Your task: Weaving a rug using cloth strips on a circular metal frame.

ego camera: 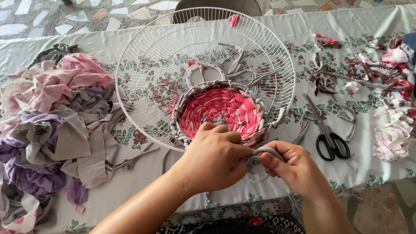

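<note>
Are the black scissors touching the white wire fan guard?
Apart. The head view shows flowered tablecloth between the scissors and the fan guard.

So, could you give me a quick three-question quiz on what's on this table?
1. True or false: the black-handled scissors lie left of the white wire fan guard.
2. What do the left hand and right hand pinch between them?
3. The woven disc in the guard is mainly: A) pink, B) green, C) yellow.

Key: 1 false, they lie to its right; 2 a grey fabric strip; 3 A.
</note>
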